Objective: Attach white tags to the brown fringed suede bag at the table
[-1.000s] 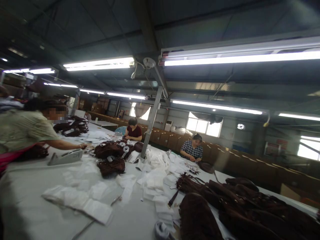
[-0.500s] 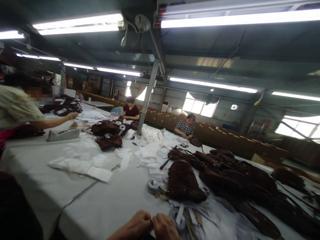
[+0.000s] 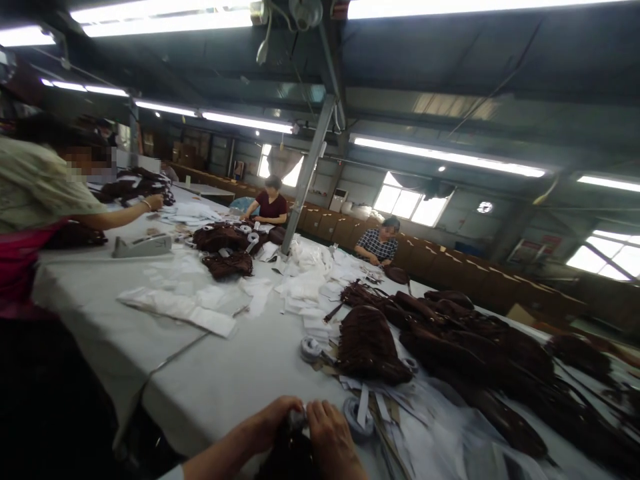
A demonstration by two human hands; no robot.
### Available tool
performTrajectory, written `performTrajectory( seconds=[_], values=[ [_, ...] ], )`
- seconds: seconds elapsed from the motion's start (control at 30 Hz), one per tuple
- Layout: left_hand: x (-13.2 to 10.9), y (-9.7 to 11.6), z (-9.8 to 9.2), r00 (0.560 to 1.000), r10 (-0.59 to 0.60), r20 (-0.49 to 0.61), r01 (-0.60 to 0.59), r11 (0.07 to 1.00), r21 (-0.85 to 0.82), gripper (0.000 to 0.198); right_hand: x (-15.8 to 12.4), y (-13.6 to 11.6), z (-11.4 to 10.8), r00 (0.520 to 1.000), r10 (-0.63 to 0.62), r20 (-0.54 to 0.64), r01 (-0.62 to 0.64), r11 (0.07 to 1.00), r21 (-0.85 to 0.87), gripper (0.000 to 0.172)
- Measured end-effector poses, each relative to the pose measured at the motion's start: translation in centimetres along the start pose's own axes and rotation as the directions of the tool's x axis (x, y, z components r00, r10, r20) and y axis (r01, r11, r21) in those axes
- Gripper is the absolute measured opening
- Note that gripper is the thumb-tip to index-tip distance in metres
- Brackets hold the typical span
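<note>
Dark item (image 3: 287, 460) running off the bottom edge, part-hidden between left hand (image 3: 277, 419) and right hand (image 3: 331, 430), grey bit (image 3: 297, 419) there too blurred to name, nearest co-worker (image 3: 40, 190) clipped by the left edge, wall clock (image 3: 485, 207) unreadably small

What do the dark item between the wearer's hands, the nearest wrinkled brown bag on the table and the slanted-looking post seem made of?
Dark item: perhaps soft fabric or leather; too shadowed to tell.
Brown bag: likely suede or similar cloth, mostly matte; its surface gathers in soft folds.
Post: probably metal, grey and smooth, judging by its straight, hard edges.
</note>
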State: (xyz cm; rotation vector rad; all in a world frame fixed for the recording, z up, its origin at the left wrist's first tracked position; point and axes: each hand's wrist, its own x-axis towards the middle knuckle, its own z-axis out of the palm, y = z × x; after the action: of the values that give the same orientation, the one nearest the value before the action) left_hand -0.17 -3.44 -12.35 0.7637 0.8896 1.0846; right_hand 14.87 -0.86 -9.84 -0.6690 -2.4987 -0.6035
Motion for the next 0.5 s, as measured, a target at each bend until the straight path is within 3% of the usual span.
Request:
performTrajectory(
  seconds=[0.17,0.27,0.33,0.4,0.5],
  values=[
    [-0.6,0.1,0.3,0.996,0.029,0.081,-0.018,0.990,-0.142,0.037,-0.5,-1.8,-0.5,0.996,0.085,0.025,-0.084,0.996,-0.024,0.041],
    [-0.6,-0.2,0.1,0.997,0.049,0.057,-0.038,0.984,-0.172,0.039,-1.3,-2.5,-0.4,0.991,0.130,-0.003,-0.130,0.989,0.075,0.050],
    [-0.4,-0.3,-0.3,0.998,0.063,0.008,-0.061,0.983,-0.172,0.041,-2.0,-2.9,-0.4,0.980,0.201,0.000,-0.197,0.963,0.185,0.048],
    [-0.2,-0.2,-0.6,0.995,0.086,-0.046,-0.092,0.984,-0.152,0.043,-2.7,-3.2,-0.5,0.945,0.326,0.010,-0.314,0.901,0.298,0.041],
    [-0.1,0.1,-0.8,0.987,0.131,-0.097,-0.142,0.984,-0.108,0.045,-2.5,-3.5,-1.5,0.827,0.562,-0.008,-0.500,0.743,0.445,0.033]
  ],
)
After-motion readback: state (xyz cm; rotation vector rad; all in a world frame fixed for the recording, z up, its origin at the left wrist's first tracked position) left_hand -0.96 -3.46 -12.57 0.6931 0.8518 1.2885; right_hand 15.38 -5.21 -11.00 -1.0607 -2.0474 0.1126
